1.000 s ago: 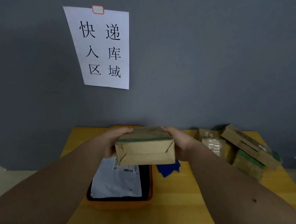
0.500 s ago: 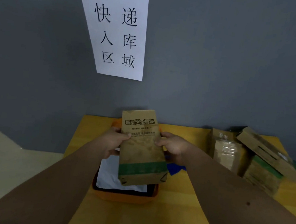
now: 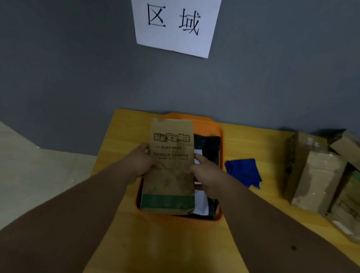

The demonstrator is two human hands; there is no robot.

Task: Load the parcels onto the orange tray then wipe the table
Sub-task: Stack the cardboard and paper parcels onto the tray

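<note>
Box [image 3: 169, 168] lower, over tray [image 3: 209, 126], btw both hands [image 3: 140, 163].

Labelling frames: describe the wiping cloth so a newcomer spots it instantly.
On the yellow table, look just right of the orange tray. The cloth lies crumpled there, left of the brown boxes: the only blue thing.

Both hands, left hand [image 3: 141, 165] and right hand [image 3: 206, 176], grip brown parcel [image 3: 169, 170] by its sides over orange tray [image 3: 211, 126] (black bag [image 3: 209, 148] already inside). Blue cloth [image 3: 244, 171] beside tray.
</note>
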